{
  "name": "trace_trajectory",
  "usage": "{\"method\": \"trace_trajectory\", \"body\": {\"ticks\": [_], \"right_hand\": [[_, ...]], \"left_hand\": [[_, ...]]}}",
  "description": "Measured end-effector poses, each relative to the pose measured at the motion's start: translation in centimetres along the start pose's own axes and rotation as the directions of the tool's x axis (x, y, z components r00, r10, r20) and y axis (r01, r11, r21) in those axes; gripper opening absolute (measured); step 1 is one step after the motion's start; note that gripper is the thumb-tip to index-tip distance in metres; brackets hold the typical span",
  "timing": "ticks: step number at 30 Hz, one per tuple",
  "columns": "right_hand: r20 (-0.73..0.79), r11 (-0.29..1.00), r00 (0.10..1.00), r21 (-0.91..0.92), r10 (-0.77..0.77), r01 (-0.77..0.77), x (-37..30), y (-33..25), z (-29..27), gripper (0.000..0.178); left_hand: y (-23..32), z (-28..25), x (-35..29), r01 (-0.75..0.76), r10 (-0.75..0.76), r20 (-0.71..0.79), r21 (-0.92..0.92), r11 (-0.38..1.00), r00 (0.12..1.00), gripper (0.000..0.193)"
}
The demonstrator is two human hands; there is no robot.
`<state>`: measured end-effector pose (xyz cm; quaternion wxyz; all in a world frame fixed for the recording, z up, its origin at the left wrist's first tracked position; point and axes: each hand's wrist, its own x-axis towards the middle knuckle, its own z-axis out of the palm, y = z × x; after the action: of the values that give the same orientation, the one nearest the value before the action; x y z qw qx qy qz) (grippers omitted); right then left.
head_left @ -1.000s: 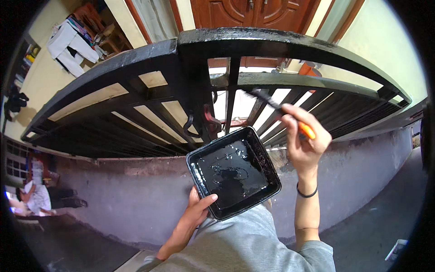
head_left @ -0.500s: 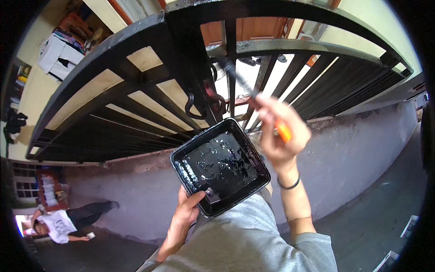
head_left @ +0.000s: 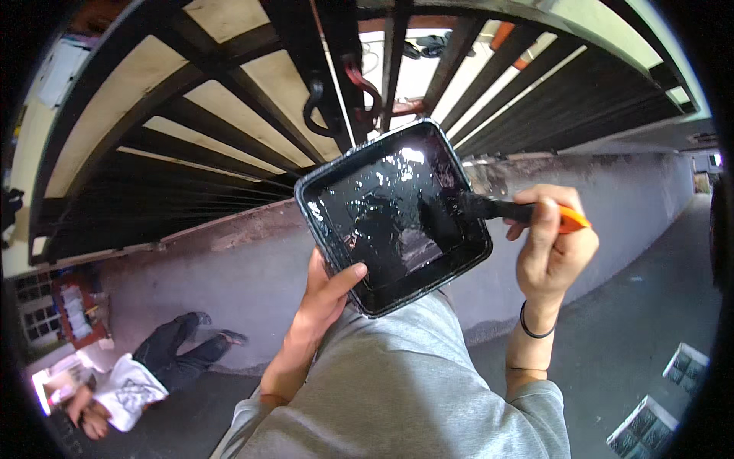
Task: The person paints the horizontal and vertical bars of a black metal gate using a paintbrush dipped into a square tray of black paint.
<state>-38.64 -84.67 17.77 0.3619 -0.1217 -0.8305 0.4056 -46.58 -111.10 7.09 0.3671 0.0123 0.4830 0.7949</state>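
Note:
My left hand grips the lower left rim of a square black paint tray, thumb over the edge. Glossy black paint coats the inside of the tray. My right hand is closed round the orange-ended handle of a paintbrush. The brush's dark head reaches over the tray's right wall into the paint, and its bristles are hard to tell from the black. Just beyond the tray stands a black metal gate with slats, a black handle and a reddish handle.
A low grey wall runs below the gate on both sides. At the lower left a person in a white shirt is near a shelf. Pale-framed blocks lie on the dark floor at the right. Footwear shows behind the gate.
My right hand has brought the brush down from the gate, rightward and into the tray. The tray sits higher in view. The person at the left has shifted posture.

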Motion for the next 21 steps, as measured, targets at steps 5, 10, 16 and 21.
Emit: {"method": "trace_trajectory", "body": {"ticks": [5, 10, 16, 21], "right_hand": [[0.052, 0.950, 0.992, -0.285, -0.114, 0.124, -1.7, 1.2, -0.5, 0.012], [0.090, 0.885, 0.988, -0.440, -0.128, 0.155, -1.9, 1.4, -0.8, 0.013], [0.040, 0.896, 0.994, -0.430, -0.102, 0.110, -2.4, 1.6, -1.6, 0.009], [-0.152, 0.988, 0.987, -0.133, 0.056, -0.077, -4.2, 2.0, -2.8, 0.011]], "left_hand": [[0.0, 1.2, 1.7, -0.020, 0.019, 0.053, 0.010, 1.000, 0.998, 0.073], [0.4, 2.1, 2.4, -0.039, 0.038, 0.068, 0.016, 0.999, 0.997, 0.071], [1.4, 3.3, 3.2, -0.032, 0.025, 0.136, 0.048, 0.998, 0.990, 0.072], [1.5, 3.6, 3.6, -0.027, 0.022, 0.142, 0.037, 0.999, 0.990, 0.074]]}}
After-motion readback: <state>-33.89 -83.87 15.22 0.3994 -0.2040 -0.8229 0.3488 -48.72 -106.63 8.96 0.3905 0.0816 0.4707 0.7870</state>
